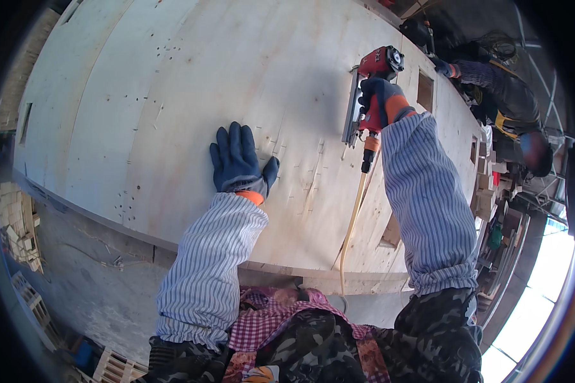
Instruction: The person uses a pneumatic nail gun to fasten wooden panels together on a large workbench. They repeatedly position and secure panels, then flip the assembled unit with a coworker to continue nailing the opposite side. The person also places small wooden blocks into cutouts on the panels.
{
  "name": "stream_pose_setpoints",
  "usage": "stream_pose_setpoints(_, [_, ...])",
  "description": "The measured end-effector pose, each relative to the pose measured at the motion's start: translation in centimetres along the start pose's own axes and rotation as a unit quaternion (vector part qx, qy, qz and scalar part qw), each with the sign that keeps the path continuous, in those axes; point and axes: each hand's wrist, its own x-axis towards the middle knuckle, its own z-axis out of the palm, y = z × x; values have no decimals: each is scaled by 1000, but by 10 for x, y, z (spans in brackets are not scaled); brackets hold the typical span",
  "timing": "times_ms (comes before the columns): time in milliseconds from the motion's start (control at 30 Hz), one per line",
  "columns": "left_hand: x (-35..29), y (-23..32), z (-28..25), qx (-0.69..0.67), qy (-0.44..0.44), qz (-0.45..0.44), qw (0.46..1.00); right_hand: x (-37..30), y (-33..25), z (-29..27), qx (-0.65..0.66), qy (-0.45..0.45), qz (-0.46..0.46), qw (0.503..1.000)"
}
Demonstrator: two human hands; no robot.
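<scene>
- The left hand (239, 159), in a dark blue glove with an orange cuff, lies flat on the plywood panel (172, 83); its fingers are straight and close together, the thumb apart to the side, and they pinch nothing.
- The right hand (380, 102), in the same kind of glove, has its fingers curled tight around the handle of a red nail gun (374, 70), which it holds against the panel near the panel's far right part.
- The grey magazine of the gun lies along the wood, just left of the right hand.
- A yellowish air hose (352, 217) hangs from the bottom of the gun handle and runs down over the panel edge toward the person's body.
- Both forearms wear striped blue-and-white sleeves (211, 268); the left one comes from the lower edge, the right one from the lower right.
- The panel carries rows of small fastener marks around the left hand — and rectangular cut-outs near its right edge.
- Another person (505, 96), in dark clothes, is at the upper right, beside the far end of the panel.
</scene>
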Motion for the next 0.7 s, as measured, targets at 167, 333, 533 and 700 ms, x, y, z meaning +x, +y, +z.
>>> stream_pose_setpoints(167, [-1, 0, 1, -2, 1, 4, 1000, 21, 5, 0, -93, -4, -32, 995])
stream_pose_setpoints(333, [0, -1, 2, -16, 12, 8, 1000, 13, 2, 2, -47, 12, 35, 998])
stream_pose_setpoints(533, [6, -1, 2, -9, -7, 9, 1000, -41, 20, 5, 73, 25, 33, 996])
stream_pose_setpoints(700, [7, 1, 0, 1, -14, 10, 1000, -45, 20, -4, 83, 42, 16, 996])
